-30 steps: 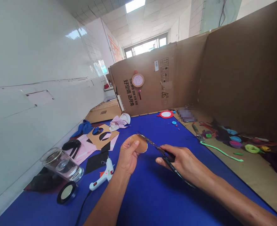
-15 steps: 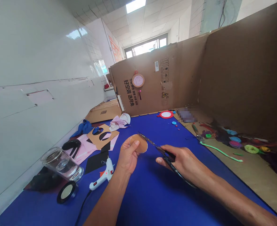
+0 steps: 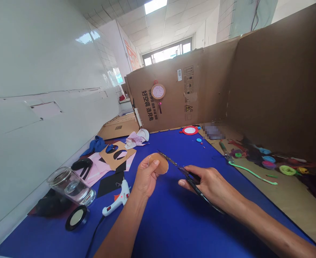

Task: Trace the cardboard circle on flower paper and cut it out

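Between the thumb and fingers of my left hand [image 3: 145, 175] is a round tan cardboard disc [image 3: 160, 165] with a pale edge. My right hand [image 3: 207, 181] grips a pair of black-handled scissors [image 3: 190, 180]. Their blades point up and to the left, and the tips lie by the disc's upper right edge. I cannot tell whether the blades touch the disc. To the left of my left forearm lies a white glue gun [image 3: 117, 200] with a small red light showing.
A glass jar [image 3: 72, 186] of clear liquid stands left, beside a round black-rimmed lid [image 3: 76, 218]. Tan card with round holes [image 3: 117, 165] lies over pink and black sheets. Coloured yarn and a green cord [image 3: 252, 173] lie right. Cardboard walls [image 3: 209, 86] enclose the back and right.
Almost nothing differs. Both hands, the disc and the scissors keep nearly the same places, and the view has shifted very slightly.
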